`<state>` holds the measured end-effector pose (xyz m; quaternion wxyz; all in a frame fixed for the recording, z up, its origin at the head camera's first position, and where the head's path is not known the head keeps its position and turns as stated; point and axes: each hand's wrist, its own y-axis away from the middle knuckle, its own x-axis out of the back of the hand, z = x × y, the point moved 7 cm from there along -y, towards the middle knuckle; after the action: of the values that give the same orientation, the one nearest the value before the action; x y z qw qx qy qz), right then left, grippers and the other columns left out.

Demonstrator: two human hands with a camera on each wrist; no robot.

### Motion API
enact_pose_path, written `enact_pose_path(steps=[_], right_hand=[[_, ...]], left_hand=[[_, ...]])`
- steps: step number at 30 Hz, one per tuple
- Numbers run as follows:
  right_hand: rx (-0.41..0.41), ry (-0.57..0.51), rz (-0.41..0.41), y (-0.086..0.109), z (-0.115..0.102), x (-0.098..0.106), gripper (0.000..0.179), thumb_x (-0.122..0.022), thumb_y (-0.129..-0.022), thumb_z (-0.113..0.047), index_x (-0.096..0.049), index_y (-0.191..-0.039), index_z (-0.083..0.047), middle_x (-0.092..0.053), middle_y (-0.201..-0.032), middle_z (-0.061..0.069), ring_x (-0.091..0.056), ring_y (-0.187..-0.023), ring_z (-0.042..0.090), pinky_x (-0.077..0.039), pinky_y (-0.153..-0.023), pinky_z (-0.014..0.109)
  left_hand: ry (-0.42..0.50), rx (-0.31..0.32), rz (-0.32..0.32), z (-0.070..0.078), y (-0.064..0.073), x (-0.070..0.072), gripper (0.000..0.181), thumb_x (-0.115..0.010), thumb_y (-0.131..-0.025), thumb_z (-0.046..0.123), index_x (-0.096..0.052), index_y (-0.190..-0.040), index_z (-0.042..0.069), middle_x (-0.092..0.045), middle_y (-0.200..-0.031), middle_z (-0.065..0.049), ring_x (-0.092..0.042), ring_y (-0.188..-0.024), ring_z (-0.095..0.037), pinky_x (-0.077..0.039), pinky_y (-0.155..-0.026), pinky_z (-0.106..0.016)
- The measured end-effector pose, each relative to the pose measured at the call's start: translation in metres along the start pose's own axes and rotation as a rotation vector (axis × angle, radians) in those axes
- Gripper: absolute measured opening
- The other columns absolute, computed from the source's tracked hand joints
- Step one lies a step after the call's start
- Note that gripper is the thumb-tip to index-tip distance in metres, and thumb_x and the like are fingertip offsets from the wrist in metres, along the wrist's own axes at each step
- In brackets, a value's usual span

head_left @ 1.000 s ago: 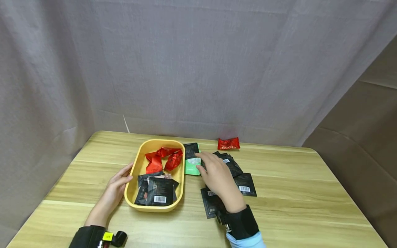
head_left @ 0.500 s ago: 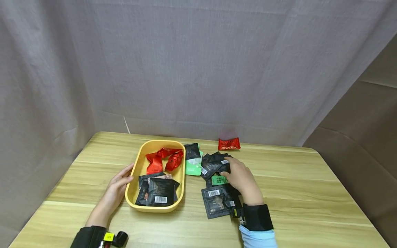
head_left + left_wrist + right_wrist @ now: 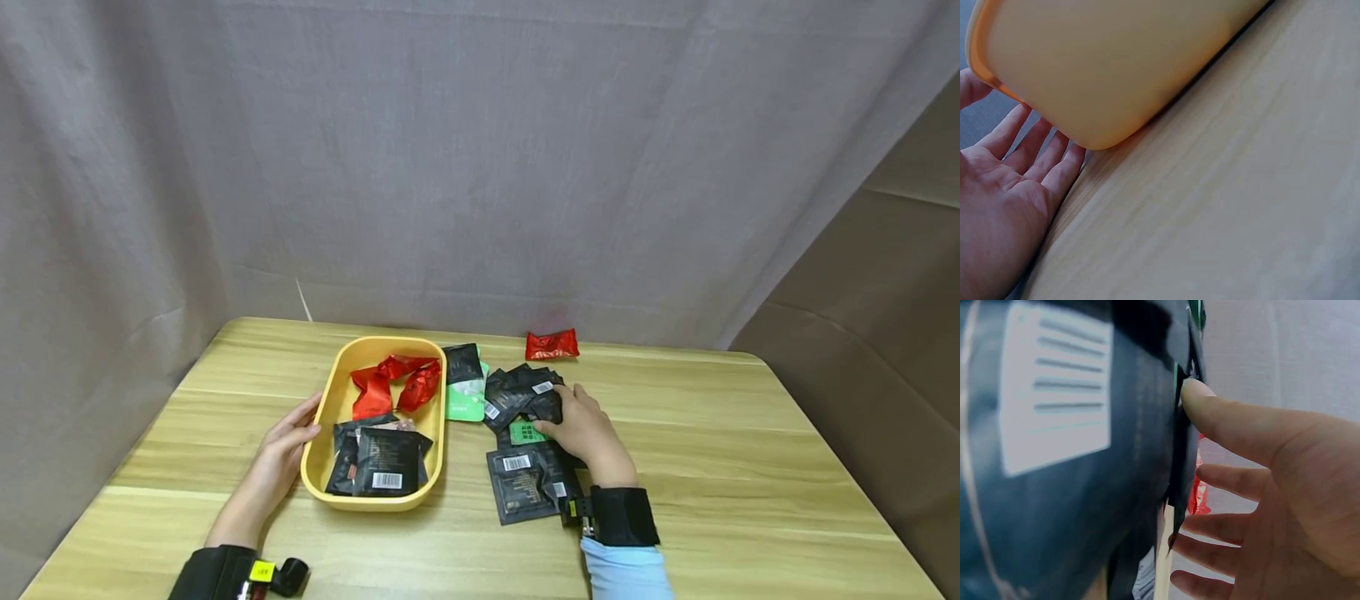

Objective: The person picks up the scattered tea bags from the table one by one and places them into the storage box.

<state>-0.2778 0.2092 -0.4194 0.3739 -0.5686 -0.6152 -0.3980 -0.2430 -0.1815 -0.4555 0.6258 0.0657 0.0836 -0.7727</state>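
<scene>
The right hand (image 3: 588, 435), which was reaching beside the green packet (image 3: 467, 406) a second earlier, is now touching the right edge of the pile of black sachets (image 3: 510, 396); the pile, then spreading farther right, is now lying narrower. This is suggesting that the sachets are being gathered, none yet being lifted. Right thumb and fingers are standing apart, the thumb tip touching a sachet edge in the right wrist view, nothing visibly being clamped between them. The left hand (image 3: 279, 450) is laying extended fingers against the outer wall of the yellow tray (image 3: 367, 503). The pile is occupying the table (image 3: 712, 467) right of the tray, its long axis running near to far. The nearest sachet (image 3: 522, 497) is looking almost square, showing no clear long axis; its barcode end is pointing away from the person, turning slightly leftward
</scene>
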Motion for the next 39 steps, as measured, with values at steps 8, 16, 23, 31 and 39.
enact_pose_path(steps=[8, 16, 23, 31, 39], right_hand=[[0.013, 0.029, 0.050, -0.002, -0.001, 0.003, 0.072, -0.067, -0.082, -0.030, -0.040, -0.138, 0.005, -0.041, -0.139, 0.037, -0.038, -0.123, 0.052, -0.037, -0.101, 0.065], [0.001, 0.040, 0.148, 0.001, -0.006, 0.019, 0.072, -0.067, -0.081, -0.029, -0.040, -0.137, 0.007, -0.039, -0.135, 0.039, -0.036, -0.122, 0.051, -0.038, -0.100, 0.064], [0.048, 0.044, 0.236, 0.008, -0.020, 0.034, 0.069, -0.067, -0.081, -0.027, -0.042, -0.136, 0.006, -0.039, -0.134, 0.038, -0.037, -0.121, 0.049, -0.039, -0.098, 0.063], [0.079, 0.032, 0.280, 0.015, -0.035, 0.044, 0.067, -0.067, -0.082, -0.025, -0.042, -0.135, 0.006, -0.037, -0.136, 0.037, -0.035, -0.123, 0.048, -0.036, -0.101, 0.062], [0.135, 0.040, 0.324, 0.022, -0.056, 0.052, 0.065, -0.068, -0.081, -0.026, -0.045, -0.133, 0.005, -0.038, -0.138, 0.036, -0.034, -0.126, 0.048, -0.034, -0.105, 0.063]], left_hand=[[0.005, -0.007, -0.004, 0.000, 0.000, -0.001, 0.060, -0.039, -0.096, 0.007, -0.012, -0.148, -0.009, -0.040, -0.133, 0.007, -0.047, -0.116, 0.006, -0.044, -0.093, -0.008], [-0.001, -0.003, -0.001, -0.001, 0.000, 0.000, 0.060, -0.039, -0.096, 0.008, -0.013, -0.147, -0.009, -0.042, -0.131, 0.010, -0.047, -0.115, 0.006, -0.044, -0.092, -0.008], [-0.019, 0.015, 0.010, -0.001, 0.000, 0.000, 0.060, -0.039, -0.096, 0.009, -0.013, -0.148, -0.007, -0.033, -0.141, -0.004, -0.046, -0.115, 0.007, -0.044, -0.092, -0.007], [-0.039, 0.027, 0.009, 0.000, 0.000, -0.002, 0.060, -0.039, -0.097, 0.011, -0.013, -0.148, -0.006, -0.024, -0.147, -0.015, -0.046, -0.116, 0.006, -0.044, -0.092, -0.008], [-0.040, 0.022, 0.006, -0.001, 0.000, -0.001, 0.060, -0.039, -0.097, 0.011, -0.013, -0.149, -0.005, -0.024, -0.148, -0.014, -0.045, -0.116, 0.007, -0.043, -0.092, -0.007]])
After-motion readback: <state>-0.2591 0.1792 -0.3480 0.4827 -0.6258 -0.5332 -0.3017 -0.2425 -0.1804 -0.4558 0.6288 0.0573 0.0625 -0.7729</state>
